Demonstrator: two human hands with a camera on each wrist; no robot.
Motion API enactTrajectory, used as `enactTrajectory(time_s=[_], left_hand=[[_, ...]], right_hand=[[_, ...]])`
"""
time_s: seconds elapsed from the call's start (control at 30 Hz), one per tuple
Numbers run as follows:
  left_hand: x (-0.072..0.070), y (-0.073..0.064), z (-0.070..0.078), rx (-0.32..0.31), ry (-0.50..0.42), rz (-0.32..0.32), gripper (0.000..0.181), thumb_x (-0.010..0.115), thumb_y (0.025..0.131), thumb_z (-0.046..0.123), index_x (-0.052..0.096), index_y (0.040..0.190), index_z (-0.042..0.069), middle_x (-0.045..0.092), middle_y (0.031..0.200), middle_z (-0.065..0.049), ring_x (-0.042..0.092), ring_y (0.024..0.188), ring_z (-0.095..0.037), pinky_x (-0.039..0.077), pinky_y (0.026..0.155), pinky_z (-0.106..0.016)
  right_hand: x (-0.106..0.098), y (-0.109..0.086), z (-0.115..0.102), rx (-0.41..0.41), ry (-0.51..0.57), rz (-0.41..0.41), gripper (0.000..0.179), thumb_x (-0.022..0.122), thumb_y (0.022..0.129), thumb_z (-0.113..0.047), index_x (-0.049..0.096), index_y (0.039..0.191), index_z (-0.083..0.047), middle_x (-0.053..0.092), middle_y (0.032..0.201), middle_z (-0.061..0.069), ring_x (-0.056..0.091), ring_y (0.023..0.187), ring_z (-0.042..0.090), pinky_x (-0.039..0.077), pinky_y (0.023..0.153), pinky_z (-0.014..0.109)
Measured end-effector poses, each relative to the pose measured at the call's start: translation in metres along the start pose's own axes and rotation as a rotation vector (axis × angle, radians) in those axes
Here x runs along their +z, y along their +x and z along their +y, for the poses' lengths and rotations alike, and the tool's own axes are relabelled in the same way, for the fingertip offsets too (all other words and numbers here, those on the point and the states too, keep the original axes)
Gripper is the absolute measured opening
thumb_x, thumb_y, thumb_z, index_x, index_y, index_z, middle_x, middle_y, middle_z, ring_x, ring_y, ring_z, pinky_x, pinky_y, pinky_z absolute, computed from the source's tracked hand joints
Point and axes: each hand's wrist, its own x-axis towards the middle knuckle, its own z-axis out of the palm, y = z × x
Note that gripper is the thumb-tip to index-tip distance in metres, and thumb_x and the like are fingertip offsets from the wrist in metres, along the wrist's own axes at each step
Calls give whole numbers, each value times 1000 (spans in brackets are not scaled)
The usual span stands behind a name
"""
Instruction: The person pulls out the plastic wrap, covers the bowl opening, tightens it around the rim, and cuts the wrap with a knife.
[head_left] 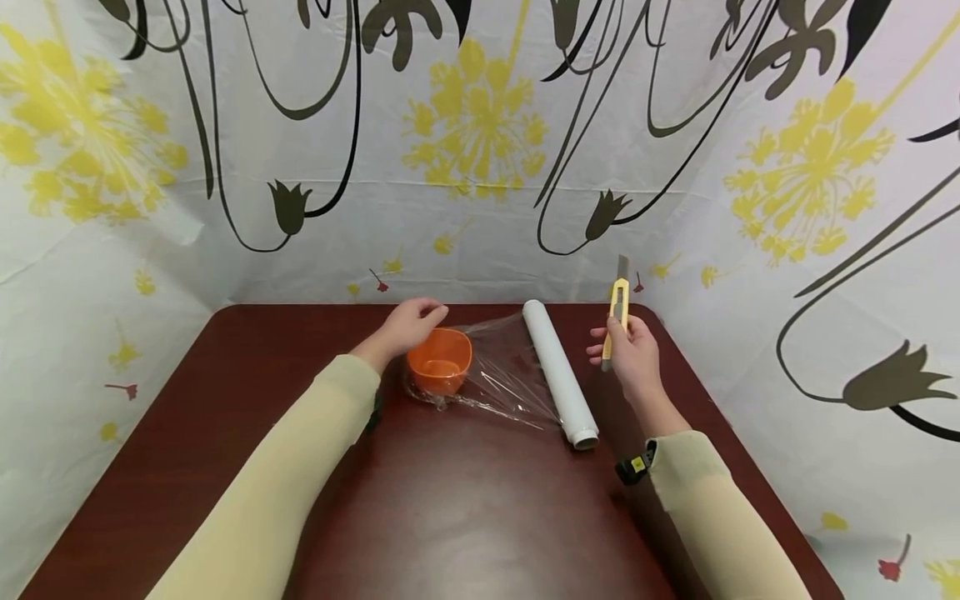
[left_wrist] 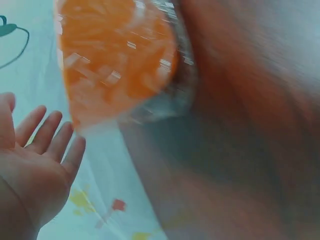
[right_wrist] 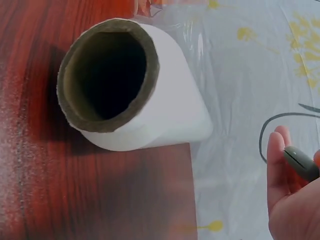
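1. Apparently you are partway through wrapping: clear film [head_left: 498, 385] stretches across the table [head_left: 480, 500] from the white roll [head_left: 558, 375] to the orange bowl [head_left: 441, 362], with no cut showing between them.
2. Your right hand [head_left: 636, 350] has its fingers curled round a yellow cutter [head_left: 618, 304], blade out and pointing up and away, beyond the roll.
3. Your left hand [head_left: 408, 323] is just beside the bowl, fingers straight and slightly spread, gripping nothing; whether they touch the film, you can't tell.
4. Next, I'd judge, the move calls for steadying the film with your left hand and bringing the blade to the stretch beside the roll; slack film could bunch rather than part.
5. As for materials, the film is glossy, thin and creased, crumpled round the bowl's base. The bowl looks like smooth plastic with rounded corners; the roll is wound on a thick brown cardboard tube [right_wrist: 152, 65]; the table has dark reddish wood grain.
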Motion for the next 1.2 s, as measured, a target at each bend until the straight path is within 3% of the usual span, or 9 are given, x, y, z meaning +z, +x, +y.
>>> enactTrajectory(time_s=[0.3, 0.43, 0.57, 0.7, 0.8, 0.9, 0.97, 1.07, 1.2], left_hand=[[7, 28, 38, 3, 102, -95, 51, 49, 117, 37, 59, 154, 4, 61, 154, -18, 59, 142, -35, 49, 120, -52], [15, 43, 53, 40, 139, -113, 42, 47, 118, 30, 66, 140, 1, 68, 112, -15, 63, 105, -28, 53, 100, -43], [28, 57, 65, 39, 160, -154, 31, 43, 118, 25, 62, 107, 3, 45, 78, -3, 44, 74, -19, 42, 81, -35], [40, 70, 73, 24, 219, -185, 31, 38, 118, 22, 57, 100, 4, 52, 90, -9, 49, 85, -23, 42, 85, -37], [49, 77, 79, -5, 253, -218, 39, 34, 118, 20, 65, 126, -2, 64, 129, -19, 60, 118, -31, 48, 102, -41], [56, 84, 83, -44, 250, -280, 46, 32, 116, 16, 57, 149, -5, 56, 156, -22, 57, 130, -33, 47, 105, -42], [60, 89, 85, -66, 258, -323, 43, 33, 115, 15, 58, 145, -5, 57, 153, -23, 57, 114, -28, 47, 96, -38], [63, 94, 85, -88, 295, -371, 31, 36, 114, 14, 62, 122, 0, 59, 132, -19, 47, 92, -22, 41, 84, -35], [64, 97, 84, -98, 364, -419, 32, 35, 116, 14, 64, 121, 3, 59, 129, -18, 46, 92, -21, 38, 84, -33]], right_hand=[[19, 8, -4, -3, -42, -48, 42, 55, 115, -42, 54, 139, -7, 75, 102, -5, 76, 67, 9, 65, 62, 31], [26, 10, -8, -5, -66, -66, 46, 55, 115, -41, 53, 142, -3, 73, 100, -6, 74, 65, 9, 65, 60, 30], [32, 11, -12, 1, -124, -107, 47, 56, 115, -38, 52, 143, 0, 72, 103, 0, 73, 64, 11, 64, 58, 33], [40, 11, -17, 7, -210, -158, 46, 56, 114, -38, 54, 142, -1, 71, 107, 7, 73, 67, 16, 66, 62, 41], [46, 12, -20, 7, -286, -183, 44, 55, 114, -37, 56, 140, -1, 70, 111, 13, 75, 70, 20, 67, 66, 45], [51, 11, -22, 14, -376, -200, 42, 52, 115, -35, 56, 140, -2, 70, 117, 20, 76, 71, 21, 67, 68, 44], [53, 11, -22, 24, -433, -215, 42, 51, 115, -34, 56, 140, -1, 70, 119, 23, 75, 70, 20, 67, 67, 44], [59, 11, -22, 40, -503, -247, 44, 50, 115, -34, 55, 143, -2, 71, 119, 22, 75, 70, 20, 67, 67, 43], [67, 12, -22, 52, -551, -288, 46, 50, 114, -35, 54, 145, -2, 72, 120, 24, 75, 71, 21, 66, 66, 41]])
